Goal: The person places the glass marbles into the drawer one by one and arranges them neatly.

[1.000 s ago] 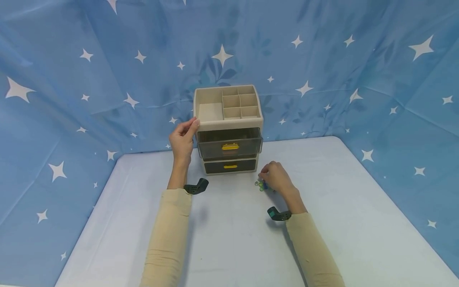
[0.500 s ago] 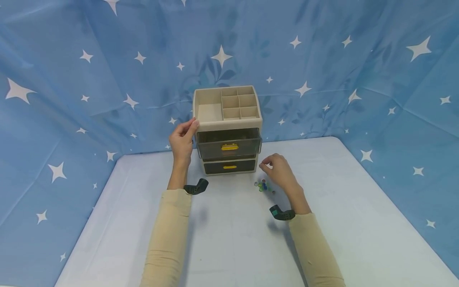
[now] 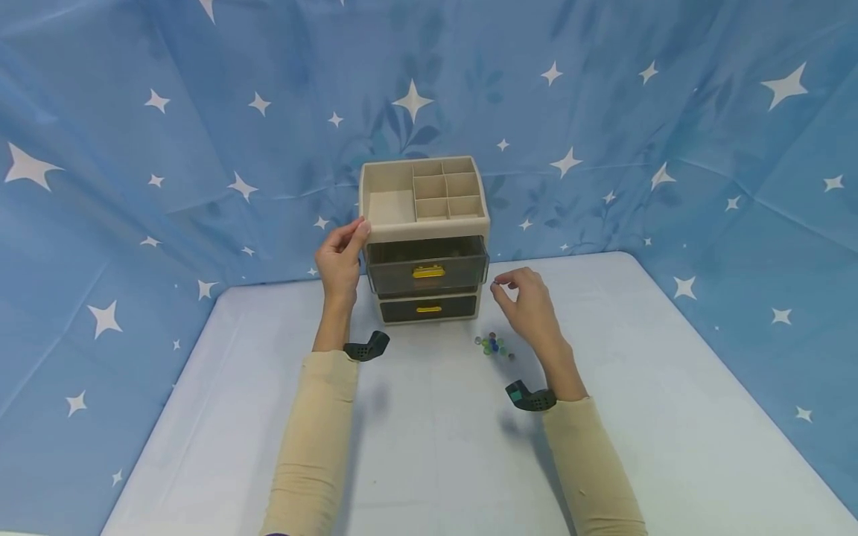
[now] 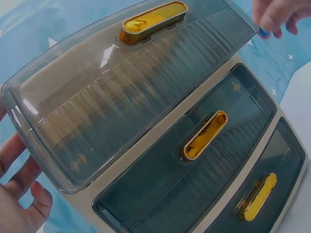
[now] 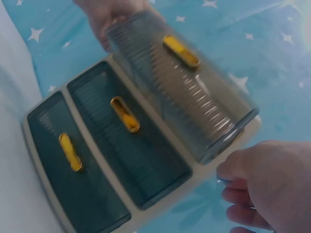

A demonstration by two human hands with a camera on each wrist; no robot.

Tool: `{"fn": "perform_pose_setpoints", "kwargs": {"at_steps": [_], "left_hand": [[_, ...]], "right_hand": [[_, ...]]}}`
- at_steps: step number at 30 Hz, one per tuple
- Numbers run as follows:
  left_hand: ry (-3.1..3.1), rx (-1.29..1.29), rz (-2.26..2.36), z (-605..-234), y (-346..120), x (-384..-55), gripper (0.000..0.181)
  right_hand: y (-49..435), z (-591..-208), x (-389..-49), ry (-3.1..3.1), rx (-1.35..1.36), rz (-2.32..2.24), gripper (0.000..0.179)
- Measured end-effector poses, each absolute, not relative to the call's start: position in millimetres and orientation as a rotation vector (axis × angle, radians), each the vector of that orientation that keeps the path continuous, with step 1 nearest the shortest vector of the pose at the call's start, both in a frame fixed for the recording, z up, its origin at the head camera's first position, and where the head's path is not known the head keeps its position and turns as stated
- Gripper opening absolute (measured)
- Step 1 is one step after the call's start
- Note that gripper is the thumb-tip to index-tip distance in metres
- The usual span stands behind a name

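Observation:
A beige desk organizer [image 3: 429, 230] with smoky clear drawers and yellow handles stands at the back of the table. Its top drawer [image 4: 112, 97] is pulled out; the two lower drawers are closed. My left hand [image 3: 339, 260] grips the organizer's upper left front corner between thumb and fingers. To the right of the pulled-out drawer, my right hand [image 3: 529, 301] pinches a small blue marble [image 4: 264, 33] between thumb and index finger, raised above the table. Several coloured marbles [image 3: 494, 345] lie loosely together on the white cloth, below and left of that hand.
The organizer's top has one wide tray [image 3: 392, 208] and several small compartments to its right. A blue star-printed curtain [image 3: 268, 134] hangs close behind it and along both sides. A white cloth [image 3: 429, 447] covers the table.
My right hand has lifted away from the marbles with one pinched, moving up and slightly right to beside the top drawer. My left hand stays at the organizer's corner.

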State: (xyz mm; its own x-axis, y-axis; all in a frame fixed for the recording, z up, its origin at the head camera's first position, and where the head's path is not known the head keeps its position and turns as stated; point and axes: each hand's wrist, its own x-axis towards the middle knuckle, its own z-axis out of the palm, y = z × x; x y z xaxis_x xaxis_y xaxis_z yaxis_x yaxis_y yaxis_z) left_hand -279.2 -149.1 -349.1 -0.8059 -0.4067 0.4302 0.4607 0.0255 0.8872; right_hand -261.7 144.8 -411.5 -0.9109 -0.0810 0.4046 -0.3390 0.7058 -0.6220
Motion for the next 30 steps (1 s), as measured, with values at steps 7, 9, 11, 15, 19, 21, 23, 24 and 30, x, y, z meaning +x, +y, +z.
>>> {"fn": "perform_pose_setpoints", "kwargs": {"at_steps": [7,9,11,15,19,21,23,24,30], "left_hand": [[-1.683,-0.055,-1.853,-349.5,-150.1,-280.6,0.032],[-1.682,-0.056,-1.851,-349.3,-150.5,-280.6,0.033],[-1.684,-0.055,-1.851,-349.2,-150.7,-280.7,0.033],[-1.694,-0.047,-1.836,-348.4,-151.2,-280.5,0.031],[-1.701,-0.041,-1.821,-348.0,-151.5,-280.8,0.03],[-1.699,-0.037,-1.83,-348.3,-151.6,-281.2,0.031],[-1.696,-0.037,-1.839,-348.9,-151.2,-282.0,0.031],[-1.698,-0.037,-1.842,-349.1,-151.0,-282.2,0.031],[-1.711,-0.045,-1.842,-350.8,-149.8,-282.7,0.031]], "right_hand": [[140.5,-395.9,-254.6,-2.291,0.39,1.073,0.021],[138.4,-392.2,-252.4,-2.243,0.395,1.075,0.021],[135.6,-388.9,-250.4,-2.202,0.4,1.085,0.021],[129.6,-384.8,-248.3,-2.148,0.421,1.101,0.023],[124.0,-383.0,-249.5,-2.104,0.449,1.127,0.023],[121.6,-382.8,-251.7,-2.084,0.459,1.137,0.023],[119.3,-382.4,-254.4,-2.071,0.467,1.15,0.023],[118.3,-382.0,-256.0,-2.067,0.47,1.15,0.023],[112.8,-378.6,-264.5,-2.05,0.486,1.141,0.025]]}}
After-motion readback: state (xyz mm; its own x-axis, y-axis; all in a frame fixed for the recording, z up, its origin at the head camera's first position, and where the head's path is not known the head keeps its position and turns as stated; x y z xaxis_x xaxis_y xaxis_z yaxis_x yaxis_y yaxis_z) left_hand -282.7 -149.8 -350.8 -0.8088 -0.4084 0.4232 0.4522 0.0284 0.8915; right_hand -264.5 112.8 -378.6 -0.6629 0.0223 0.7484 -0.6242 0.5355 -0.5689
